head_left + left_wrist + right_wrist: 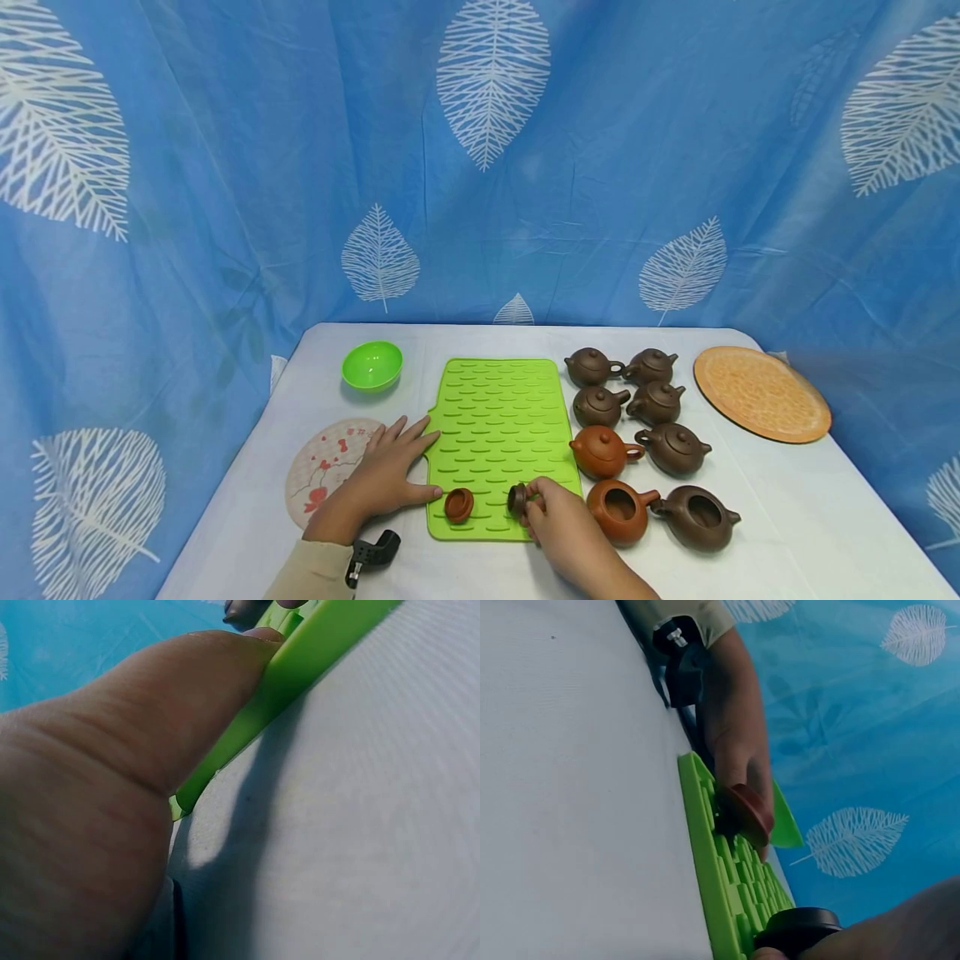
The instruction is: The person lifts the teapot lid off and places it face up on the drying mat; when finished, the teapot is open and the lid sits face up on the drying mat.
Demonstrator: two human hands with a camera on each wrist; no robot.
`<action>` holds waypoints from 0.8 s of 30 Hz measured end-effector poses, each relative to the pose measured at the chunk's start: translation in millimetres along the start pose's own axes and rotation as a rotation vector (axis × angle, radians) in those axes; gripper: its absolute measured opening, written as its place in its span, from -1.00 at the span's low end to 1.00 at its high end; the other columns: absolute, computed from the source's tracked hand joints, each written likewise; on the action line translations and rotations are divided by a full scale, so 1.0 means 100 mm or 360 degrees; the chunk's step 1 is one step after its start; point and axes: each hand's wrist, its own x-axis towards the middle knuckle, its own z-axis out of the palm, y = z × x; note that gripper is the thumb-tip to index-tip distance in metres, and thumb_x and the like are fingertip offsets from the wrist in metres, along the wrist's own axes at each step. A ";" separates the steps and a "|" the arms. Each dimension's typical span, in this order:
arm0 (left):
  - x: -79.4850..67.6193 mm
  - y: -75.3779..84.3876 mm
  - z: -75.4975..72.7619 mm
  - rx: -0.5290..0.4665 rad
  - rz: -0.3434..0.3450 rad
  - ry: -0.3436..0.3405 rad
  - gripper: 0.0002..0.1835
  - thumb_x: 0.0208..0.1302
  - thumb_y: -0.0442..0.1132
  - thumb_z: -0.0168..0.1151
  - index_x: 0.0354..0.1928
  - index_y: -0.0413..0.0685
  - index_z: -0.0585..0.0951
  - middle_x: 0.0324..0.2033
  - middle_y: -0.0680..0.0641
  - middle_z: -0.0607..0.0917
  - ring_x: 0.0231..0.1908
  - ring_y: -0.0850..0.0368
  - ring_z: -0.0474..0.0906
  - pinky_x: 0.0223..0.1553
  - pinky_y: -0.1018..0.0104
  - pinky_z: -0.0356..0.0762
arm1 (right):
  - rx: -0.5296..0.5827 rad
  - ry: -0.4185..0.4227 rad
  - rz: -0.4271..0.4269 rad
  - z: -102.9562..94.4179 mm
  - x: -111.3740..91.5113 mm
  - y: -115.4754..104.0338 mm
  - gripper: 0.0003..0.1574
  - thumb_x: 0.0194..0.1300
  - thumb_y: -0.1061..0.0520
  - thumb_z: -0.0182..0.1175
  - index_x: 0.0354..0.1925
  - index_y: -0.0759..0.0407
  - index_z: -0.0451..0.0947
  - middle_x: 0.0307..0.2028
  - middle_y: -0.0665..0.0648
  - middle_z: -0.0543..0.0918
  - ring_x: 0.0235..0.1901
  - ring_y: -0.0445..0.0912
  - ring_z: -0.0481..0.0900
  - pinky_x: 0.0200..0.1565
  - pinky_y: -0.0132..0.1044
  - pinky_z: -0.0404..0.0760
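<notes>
My left hand (386, 475) lies with spread fingers across the left edge of a green ridged mat (498, 433), its thumb tip on the mat's edge. Just beyond that thumb, a reddish-brown teapot lid (459, 505) rests on the mat, hollow side showing. My right hand (558, 525) pinches a dark brown teapot lid (517, 498) between thumb and fingers, low over the mat's near right part. In the right wrist view this dark lid (799, 930) is right at the mat's surface. Lidless teapots stand right of this hand, one reddish-brown (618, 533) and one dark (701, 537).
Several lidded dark teapots (656, 403) and a lidded reddish-brown teapot (602, 452) stand right of the mat. A round tan board (761, 393) lies at the far right. Back left stands a green bowl (372, 367); a round flowered mat (318, 454) lies under my left forearm.
</notes>
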 end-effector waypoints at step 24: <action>0.02 -0.04 0.02 -0.0010 0.0022 0.0010 0.03 0.10 0.41 0.45 0.57 0.16 0.39 0.64 -0.01 0.18 0.63 -0.31 -0.07 0.55 -0.44 -0.23 | -0.0169 -0.0067 -0.0021 -0.18 -0.09 0.02 -0.28 0.49 -0.10 0.26 0.36 0.36 0.49 -0.31 -0.02 0.66 -0.33 -0.14 0.59 -0.27 -0.15 0.58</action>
